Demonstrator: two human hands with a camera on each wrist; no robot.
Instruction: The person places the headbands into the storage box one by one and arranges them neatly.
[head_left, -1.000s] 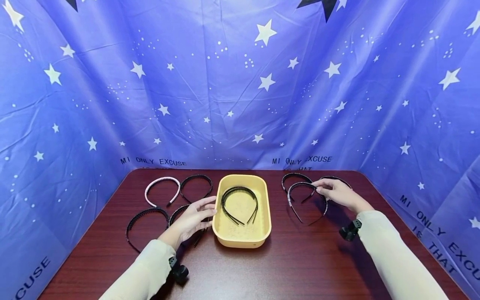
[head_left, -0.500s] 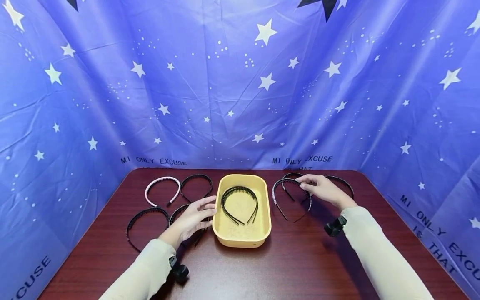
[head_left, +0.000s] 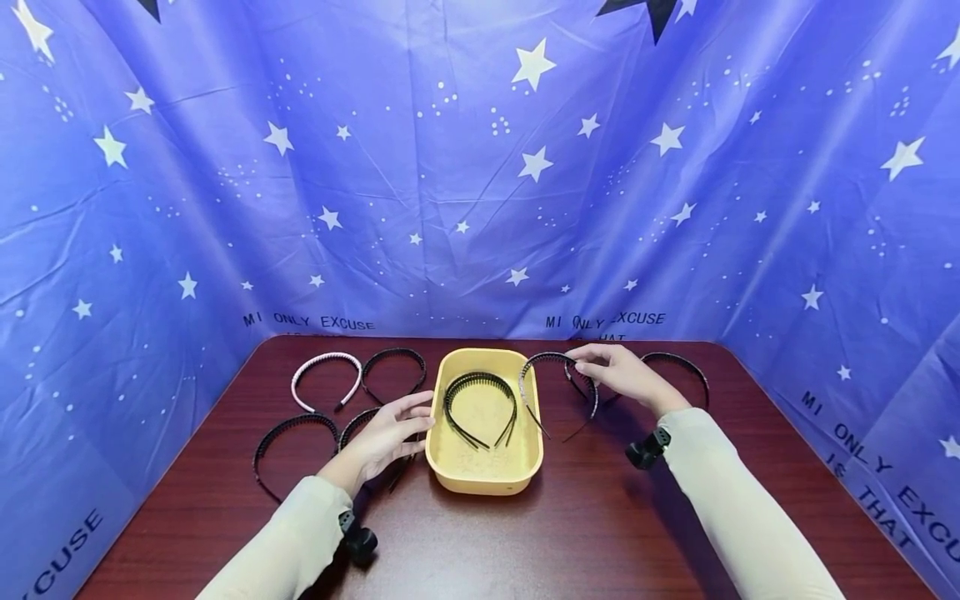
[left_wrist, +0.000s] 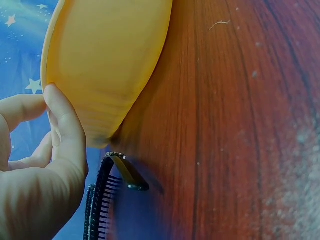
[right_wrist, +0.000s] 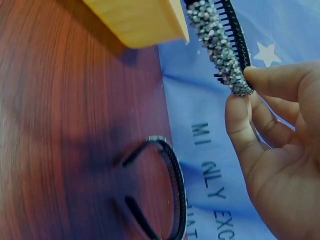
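My right hand [head_left: 618, 373] pinches a headband [head_left: 522, 385] between thumb and fingers at one side of its arch. Silver-grey sparkling stones [right_wrist: 212, 42] cover that headband's outside, and black comb teeth line its inside. Its left end overlaps the right rim of a yellow basin [head_left: 483, 486] in the head view. Inside the basin lie black toothed headbands [head_left: 480, 377], nested together. My left hand [head_left: 382, 442] touches the basin's left side, its loosely extended fingertips at the rim. A black headband [left_wrist: 102, 187] lies below that hand in the left wrist view.
Left of the basin lie a pale pink headband [head_left: 326, 357] and black headbands [head_left: 393, 352], one partly hidden by my left hand. On the right, one headband [right_wrist: 180, 185] sits partly behind my right hand and another dark headband [head_left: 703, 379] lies farther right. A starry blue curtain [head_left: 480, 208] surrounds the dark red table [head_left: 480, 550].
My right hand has moved left with the sparkling headband, bringing it from the right group to the basin's right rim. My left hand has stayed at the basin.
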